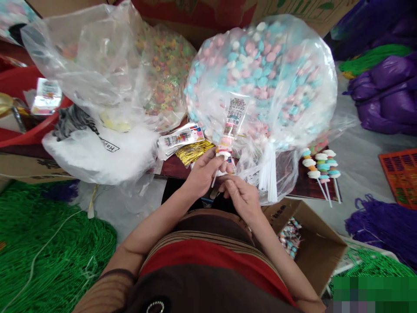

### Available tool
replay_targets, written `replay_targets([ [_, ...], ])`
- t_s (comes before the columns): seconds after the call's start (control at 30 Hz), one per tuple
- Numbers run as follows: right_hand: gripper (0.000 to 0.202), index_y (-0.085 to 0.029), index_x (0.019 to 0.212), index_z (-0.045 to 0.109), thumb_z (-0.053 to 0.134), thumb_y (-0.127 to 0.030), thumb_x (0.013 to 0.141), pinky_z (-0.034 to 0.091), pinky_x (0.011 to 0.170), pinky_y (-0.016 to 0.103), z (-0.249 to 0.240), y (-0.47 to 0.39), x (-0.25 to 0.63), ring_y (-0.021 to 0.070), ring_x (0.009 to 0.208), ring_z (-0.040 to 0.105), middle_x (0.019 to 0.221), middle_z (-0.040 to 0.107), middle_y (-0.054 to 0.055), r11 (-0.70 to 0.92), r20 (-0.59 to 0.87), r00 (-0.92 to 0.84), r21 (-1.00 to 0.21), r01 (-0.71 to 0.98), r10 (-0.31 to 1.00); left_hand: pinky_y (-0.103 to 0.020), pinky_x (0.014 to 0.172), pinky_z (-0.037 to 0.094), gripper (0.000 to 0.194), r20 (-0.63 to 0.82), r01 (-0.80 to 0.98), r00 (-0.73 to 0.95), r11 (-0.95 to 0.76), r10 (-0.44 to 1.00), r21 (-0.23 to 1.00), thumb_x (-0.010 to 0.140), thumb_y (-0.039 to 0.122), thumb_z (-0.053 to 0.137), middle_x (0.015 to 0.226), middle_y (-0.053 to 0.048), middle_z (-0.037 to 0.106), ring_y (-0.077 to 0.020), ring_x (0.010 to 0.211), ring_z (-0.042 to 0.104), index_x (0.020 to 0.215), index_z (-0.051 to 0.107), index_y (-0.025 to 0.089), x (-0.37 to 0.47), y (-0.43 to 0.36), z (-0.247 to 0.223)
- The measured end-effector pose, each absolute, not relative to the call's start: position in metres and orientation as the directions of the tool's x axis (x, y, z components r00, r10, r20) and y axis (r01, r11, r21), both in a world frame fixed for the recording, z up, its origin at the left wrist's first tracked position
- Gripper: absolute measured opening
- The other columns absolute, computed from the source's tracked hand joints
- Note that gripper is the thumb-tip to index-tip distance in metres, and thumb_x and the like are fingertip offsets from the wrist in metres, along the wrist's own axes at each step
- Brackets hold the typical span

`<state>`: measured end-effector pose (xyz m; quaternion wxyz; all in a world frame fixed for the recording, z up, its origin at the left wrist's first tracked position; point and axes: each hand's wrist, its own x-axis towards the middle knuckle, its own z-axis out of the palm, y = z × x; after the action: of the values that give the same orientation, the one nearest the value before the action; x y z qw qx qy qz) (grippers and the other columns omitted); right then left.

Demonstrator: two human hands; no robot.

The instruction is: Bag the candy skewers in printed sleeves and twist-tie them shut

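Note:
My left hand (203,174) pinches a candy skewer (223,153), pink, yellow and white pieces on a white stick that points down toward me. A clear printed wrapper (236,112) covers its upper end. Just right of the stick, my right hand (243,196) has its thumb and fingers pressed together; what they hold, if anything, is hidden. Beyond my left hand lie gold twist ties (197,152) and a pile of printed wrappers (179,140). White sticks (268,174) stand bunched to the right.
Behind are a big bag of pink, blue and white candies (260,74) and a bag of small colourful rings (166,65). Several candy skewers (322,165) lie at the table's right. An open carton (321,243) sits below; a red basin (19,82) stands left.

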<state>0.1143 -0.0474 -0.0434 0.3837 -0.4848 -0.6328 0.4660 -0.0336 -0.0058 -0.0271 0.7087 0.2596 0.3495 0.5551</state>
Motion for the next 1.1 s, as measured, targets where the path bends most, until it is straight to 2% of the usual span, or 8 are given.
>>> replay_targets([
  [0.07, 0.024, -0.025, 0.109, 0.071, 0.055, -0.042, 0.102, 0.054, 0.064, 0.029, -0.036, -0.04, 0.122, 0.0139, 0.062, 0.067, 0.081, 0.076, 0.001, 0.156, 0.139, -0.073, -0.933, 0.324, 0.988, -0.023, 0.067, 0.052, 0.028, -0.182, -0.571, 0.076, 0.192, 0.98, 0.798, 0.08, 0.033, 0.076, 0.054, 0.01, 0.047, -0.006, 0.053, 0.053, 0.074, 0.053, 0.019, -0.035, -0.005, -0.027],
  [0.13, 0.02, -0.025, 0.112, 0.071, 0.061, -0.037, 0.099, 0.058, 0.07, 0.03, -0.031, -0.031, 0.125, 0.0153, 0.07, 0.071, 0.09, 0.078, 0.002, 0.231, 0.259, 0.025, -0.898, 0.376, 0.966, -0.024, 0.063, 0.051, 0.029, -0.213, -0.547, 0.083, 0.223, 0.974, 0.807, 0.081, 0.033, 0.073, 0.05, 0.012, 0.04, -0.0045, 0.045, 0.044, 0.071, 0.049, 0.02, -0.034, -0.006, -0.028],
  [0.27, 0.016, -0.025, 0.108, 0.073, 0.063, -0.027, 0.096, 0.061, 0.077, 0.032, -0.031, -0.02, 0.116, 0.0176, 0.082, 0.076, 0.096, 0.08, 0.003, 0.409, 0.449, -0.032, -0.779, 0.476, 0.893, -0.023, 0.051, 0.047, 0.029, -0.294, -0.557, 0.209, 0.361, 0.933, 0.748, 0.079, 0.039, 0.071, 0.049, 0.013, 0.038, -0.0045, 0.039, 0.035, 0.074, 0.049, 0.02, -0.029, -0.011, -0.027],
  [0.5, 0.017, -0.022, 0.108, 0.072, 0.058, -0.02, 0.099, 0.062, 0.076, 0.029, -0.041, -0.02, 0.108, 0.0175, 0.082, 0.078, 0.094, 0.082, 0.004, 0.486, 0.628, -0.045, -0.553, 0.677, 0.777, -0.019, 0.037, 0.029, 0.029, -0.355, -0.527, 0.345, 0.493, 0.869, 0.693, 0.079, 0.044, 0.066, 0.05, 0.012, 0.037, -0.004, 0.035, 0.026, 0.081, 0.049, 0.021, -0.028, -0.016, -0.024],
  [0.7, 0.015, -0.021, 0.106, 0.072, 0.062, -0.014, 0.097, 0.059, 0.074, 0.025, -0.043, -0.015, 0.112, 0.0159, 0.081, 0.078, 0.092, 0.082, 0.004, 0.549, 0.722, -0.119, -0.396, 0.736, 0.681, -0.017, 0.036, 0.025, 0.031, -0.379, -0.514, 0.341, 0.508, 0.86, 0.691, 0.074, 0.039, 0.072, 0.049, 0.013, 0.037, -0.0028, 0.035, 0.024, 0.08, 0.047, 0.022, -0.027, -0.017, -0.021],
  [0.97, 0.013, -0.021, 0.092, 0.067, 0.062, -0.009, 0.09, 0.053, 0.063, 0.024, -0.047, -0.015, 0.108, 0.014, 0.064, 0.071, 0.073, 0.075, 0.0, 0.544, 0.778, -0.123, -0.307, 0.781, 0.616, -0.017, 0.035, 0.02, 0.023, -0.437, -0.525, 0.235, 0.492, 0.868, 0.695, 0.079, 0.034, 0.071, 0.045, 0.014, 0.032, -0.0029, 0.034, 0.023, 0.077, 0.052, 0.021, -0.018, -0.018, -0.036],
  [1.1, 0.013, -0.023, 0.09, 0.065, 0.061, -0.01, 0.09, 0.051, 0.06, 0.025, -0.049, -0.021, 0.102, 0.0138, 0.06, 0.067, 0.069, 0.071, -0.001, 0.6, 0.782, -0.193, -0.269, 0.753, 0.593, -0.018, 0.036, 0.018, 0.021, -0.53, -0.573, 0.13, 0.5, 0.838, 0.649, 0.08, 0.029, 0.071, 0.046, 0.013, 0.037, -0.0026, 0.034, 0.028, 0.075, 0.052, 0.02, -0.014, -0.014, -0.042],
])
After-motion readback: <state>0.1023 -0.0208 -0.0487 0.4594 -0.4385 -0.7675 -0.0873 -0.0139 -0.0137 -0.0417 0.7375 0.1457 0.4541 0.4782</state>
